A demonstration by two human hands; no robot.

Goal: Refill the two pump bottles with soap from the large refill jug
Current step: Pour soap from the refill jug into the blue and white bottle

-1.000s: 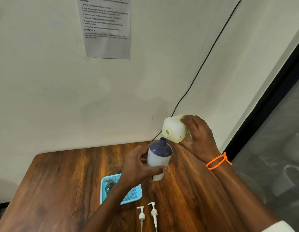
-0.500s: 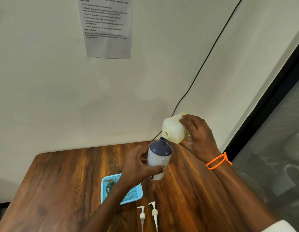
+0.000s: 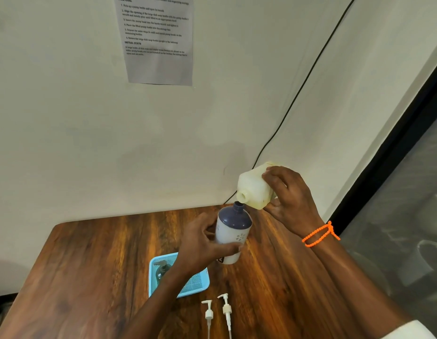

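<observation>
My left hand (image 3: 204,243) grips a white pump bottle with a dark blue shoulder (image 3: 233,232), held upright above the table, its neck uncapped. My right hand (image 3: 289,199) holds the pale yellow refill jug (image 3: 254,189) tipped over, its round mouth just above and touching the bottle's neck. A second, darker pump bottle (image 3: 161,271) lies in the light blue tray (image 3: 198,283), partly hidden by my left forearm. Two white pump heads (image 3: 217,311) lie side by side on the table near the front.
The wooden table (image 3: 90,277) stands against a cream wall that bears a printed instruction sheet (image 3: 158,37). A black cable (image 3: 298,94) runs down the wall to the table's back edge. A dark-framed glass panel (image 3: 408,192) is at the right.
The jug has tipped further and come down to the left, so that its mouth now meets the bottle's neck. My left hand and the bottle have stayed put.
</observation>
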